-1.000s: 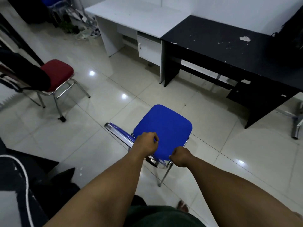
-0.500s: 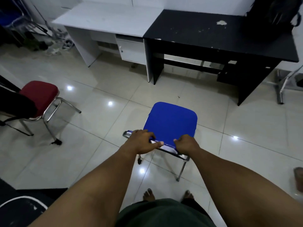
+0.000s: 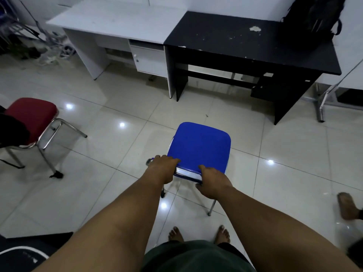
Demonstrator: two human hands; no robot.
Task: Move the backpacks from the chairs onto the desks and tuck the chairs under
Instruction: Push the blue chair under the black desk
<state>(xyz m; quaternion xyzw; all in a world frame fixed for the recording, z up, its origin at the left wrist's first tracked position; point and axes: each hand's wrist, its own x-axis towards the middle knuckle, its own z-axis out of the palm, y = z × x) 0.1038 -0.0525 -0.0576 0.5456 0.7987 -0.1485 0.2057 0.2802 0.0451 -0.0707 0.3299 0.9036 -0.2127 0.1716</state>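
A blue chair (image 3: 199,146) with a chrome frame stands on the tiled floor, facing the black desk (image 3: 245,44). My left hand (image 3: 163,169) grips the top of its backrest at the left, my right hand (image 3: 213,183) grips it at the right. A black backpack (image 3: 314,13) sits on the far right corner of the black desk. A red chair (image 3: 32,116) stands at the left with a dark backpack (image 3: 11,130) on it, partly cut off by the frame edge. A white desk (image 3: 110,21) adjoins the black one on its left.
Another person's foot (image 3: 347,205) rests on the floor at the right. A metal frame leg (image 3: 322,103) stands right of the black desk. Cables and clutter (image 3: 49,54) lie beside the white desk. A dark bag (image 3: 21,256) sits at the bottom left.
The blue chair has been turned to face the black desk squarely and brought closer to it. Both hands keep hold of its backrest.
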